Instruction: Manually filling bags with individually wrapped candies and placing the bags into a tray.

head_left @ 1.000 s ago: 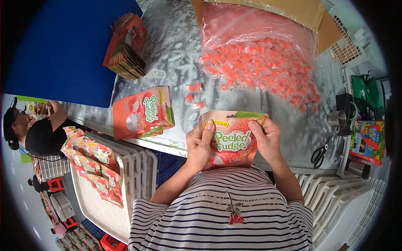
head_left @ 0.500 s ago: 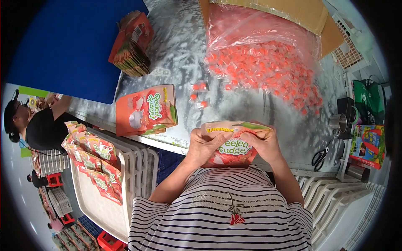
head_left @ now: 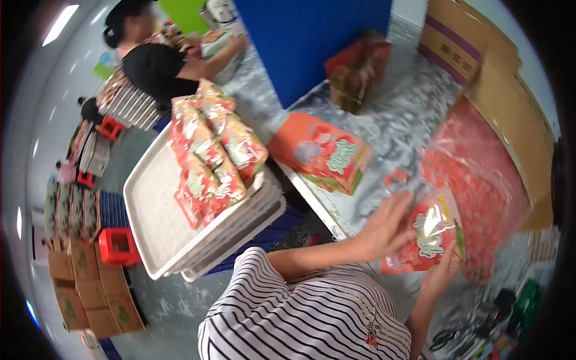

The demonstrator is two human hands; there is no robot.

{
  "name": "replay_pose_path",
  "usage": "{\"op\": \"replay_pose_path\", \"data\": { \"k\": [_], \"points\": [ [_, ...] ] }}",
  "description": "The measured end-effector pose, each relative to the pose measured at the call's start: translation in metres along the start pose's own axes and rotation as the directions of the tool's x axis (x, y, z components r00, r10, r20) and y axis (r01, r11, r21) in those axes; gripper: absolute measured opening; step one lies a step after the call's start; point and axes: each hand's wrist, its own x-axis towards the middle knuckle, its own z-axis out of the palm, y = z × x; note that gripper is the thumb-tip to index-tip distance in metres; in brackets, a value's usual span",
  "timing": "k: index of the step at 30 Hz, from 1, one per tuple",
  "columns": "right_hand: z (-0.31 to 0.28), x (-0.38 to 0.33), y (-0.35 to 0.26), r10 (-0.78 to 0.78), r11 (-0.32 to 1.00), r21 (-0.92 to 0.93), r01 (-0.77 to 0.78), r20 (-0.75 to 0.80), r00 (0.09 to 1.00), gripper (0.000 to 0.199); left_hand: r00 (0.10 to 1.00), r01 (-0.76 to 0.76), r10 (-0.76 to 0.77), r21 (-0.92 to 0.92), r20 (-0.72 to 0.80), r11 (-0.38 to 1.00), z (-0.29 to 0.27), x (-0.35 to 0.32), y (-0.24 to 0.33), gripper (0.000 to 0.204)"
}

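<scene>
pouch [head_left: 427, 231] in right hand [head_left: 443, 273], perhaps against left [head_left: 384, 227]

A grey marbled table [head_left: 414, 81] with pouches and small wrapped pieces spread over it.

A few red pouches [head_left: 324, 153] lie flat in a low pile by the near edge, and beyond them stands a blurred bundle of pouches [head_left: 360, 72], next to the upright blue panel [head_left: 318, 48]. A heap of red wrapped pieces [head_left: 480, 234] covers the right part of the top, running up to an open cardboard box [head_left: 519, 117]; a few loose pieces [head_left: 395, 176] sit apart, between heap and pile. Dark-handled scissors [head_left: 443, 340] rest near the lower right end, somewhat blurred.
</scene>
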Motion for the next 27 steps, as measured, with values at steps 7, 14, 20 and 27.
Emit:
{"op": "replay_pose_path", "data": {
  "k": [7, 14, 20, 27],
  "points": [
    [0.088, -0.026, -0.054, -0.184, 0.944, -0.187, 0.27, 0.38, 0.906, 0.03, 0.971, -0.11, 0.119, 0.05, -0.209, 0.993, -0.015, -0.01, -0.001, 0.103],
    [0.163, -0.056, -0.092, -0.439, 0.769, 0.127, 0.627, 0.818, 0.373, 0.028, 0.862, -0.012, 0.162, 0.301, -0.48, 0.954, -0.147, -0.018, -0.026, 0.076],
    [0.174, -0.058, -0.06, -0.308, 0.814, 0.111, 0.57, 0.915, 0.261, 0.028, 0.697, 0.206, 0.315, 0.601, -0.644, 0.772, -0.318, -0.038, -0.05, 0.063],
    [0.132, -0.047, 0.013, 0.123, 0.942, -0.254, 0.219, 0.869, 0.479, 0.021, 0.537, 0.6, 0.176, 0.52, -0.825, 0.608, -0.489, -0.106, -0.174, 0.079]
  ]
}}
